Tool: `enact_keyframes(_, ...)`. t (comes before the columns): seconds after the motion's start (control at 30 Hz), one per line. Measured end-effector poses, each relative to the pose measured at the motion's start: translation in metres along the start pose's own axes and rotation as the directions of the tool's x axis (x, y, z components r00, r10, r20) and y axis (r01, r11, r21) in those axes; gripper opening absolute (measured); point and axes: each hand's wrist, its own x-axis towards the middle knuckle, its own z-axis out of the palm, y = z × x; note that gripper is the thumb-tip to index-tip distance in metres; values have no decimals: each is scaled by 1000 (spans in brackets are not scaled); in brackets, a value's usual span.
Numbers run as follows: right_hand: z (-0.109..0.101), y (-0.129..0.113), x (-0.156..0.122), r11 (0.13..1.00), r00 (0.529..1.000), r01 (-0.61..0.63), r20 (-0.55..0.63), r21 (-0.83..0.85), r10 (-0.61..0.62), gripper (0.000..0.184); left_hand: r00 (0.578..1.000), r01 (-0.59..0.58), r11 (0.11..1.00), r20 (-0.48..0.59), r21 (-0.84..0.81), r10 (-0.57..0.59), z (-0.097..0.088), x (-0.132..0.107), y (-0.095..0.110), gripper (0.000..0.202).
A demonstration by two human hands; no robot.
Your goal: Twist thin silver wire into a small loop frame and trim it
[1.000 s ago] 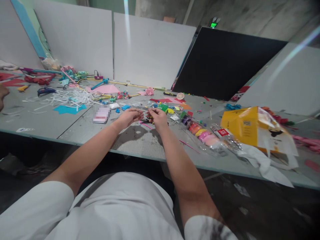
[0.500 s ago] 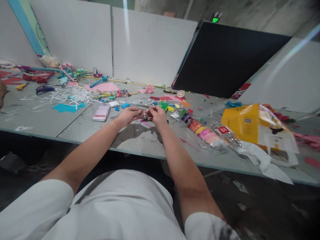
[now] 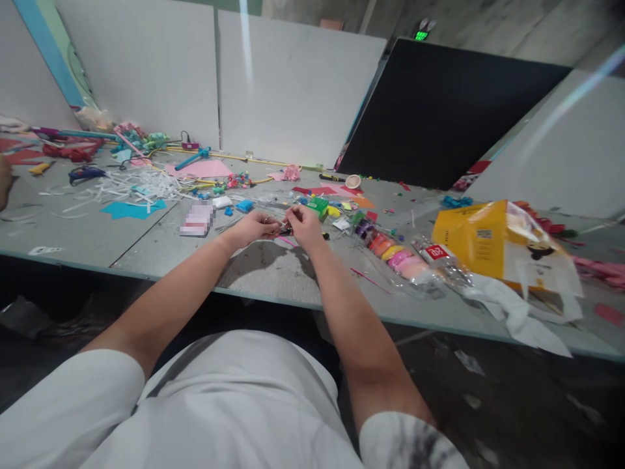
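Note:
Both hands meet above the table's middle with fingers closed in a pinch. Between the fingertips of my left hand [image 3: 252, 228] and my right hand [image 3: 305, 228] runs a thin, pale wire [image 3: 282, 225], mostly hidden by the fingers. Each hand grips a part of it. Under the hands lies a dark tool, largely covered, beside a thin pink strip [image 3: 286, 241]. Just beyond my right hand sit a green packet [image 3: 318, 207] and a yellow lump [image 3: 334, 212]. A blue lump [image 3: 244, 206] and a white packet [image 3: 222, 202] lie beyond my left hand.
A pack of coloured clay [image 3: 390, 253] and a yellow-and-white bag [image 3: 469, 241] lie on the right. White paper strips [image 3: 141, 187], blue paper [image 3: 133, 209] and a blurred pink-white card [image 3: 197, 218] are on the left. Upright boards [image 3: 297, 91] line the table's back. Another person's hand [image 3: 4, 182] shows at far left.
My hands have drawn closer together, and my right hand has shifted slightly left. Less of the wire shows between the fingers now.

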Motion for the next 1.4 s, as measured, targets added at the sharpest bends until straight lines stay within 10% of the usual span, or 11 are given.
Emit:
enact_keyframes(0.53, 0, -5, -1, 1000, 996, 29, 89, -10, -28, 31, 982, -10, 996, 190, 89, -7, 0, -7, 4, 27)
enact_keyframes(1.4, -4, 1, 0, 997, 985, -48, 163, -66, 58, 37, 1000, 19, 988, -9, 155, -18, 0, -5, 4, 33)
